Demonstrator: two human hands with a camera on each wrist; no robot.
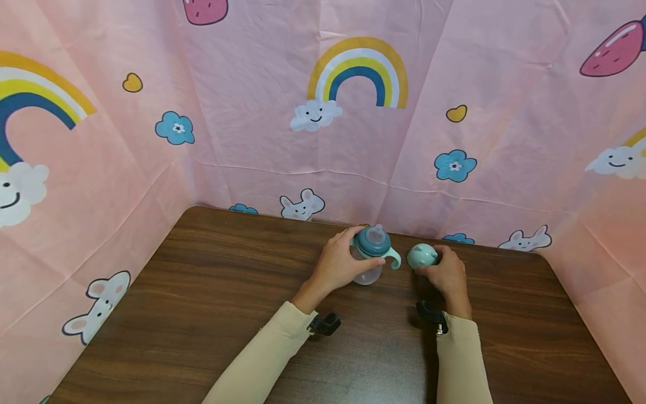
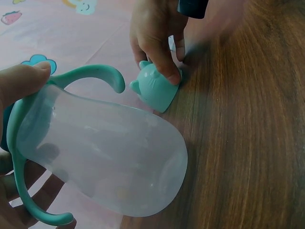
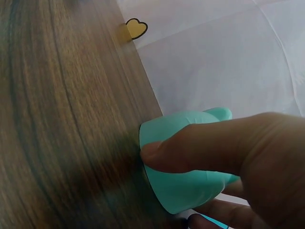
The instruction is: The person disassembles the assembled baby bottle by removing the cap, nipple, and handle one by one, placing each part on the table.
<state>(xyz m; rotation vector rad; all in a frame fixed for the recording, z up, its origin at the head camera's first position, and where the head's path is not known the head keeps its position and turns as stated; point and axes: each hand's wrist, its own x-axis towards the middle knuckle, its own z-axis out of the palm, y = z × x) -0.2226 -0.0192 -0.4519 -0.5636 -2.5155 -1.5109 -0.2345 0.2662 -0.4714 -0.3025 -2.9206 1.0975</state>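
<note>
Head view: cap (image 1: 421, 256) at 3 o'clock from bottle (image 1: 373, 247), near but apart; one handle (image 1: 396, 259) juts into gap. Bottle upright, long axis vertical; left hand (image 1: 339, 261) grips it around neck from 9 o'clock. Right hand (image 1: 451, 274) nearer cap, pinches it from 4 o'clock; cap rim down on counter (image 1: 227, 308). Cap: mint dome, small ears, whisker lines. Bottle: cloudy see-through body, dark teal collar (image 1: 367, 244), pale nipple (image 1: 379, 227), mint handles. Base contact with counter: cannot tell.
</note>
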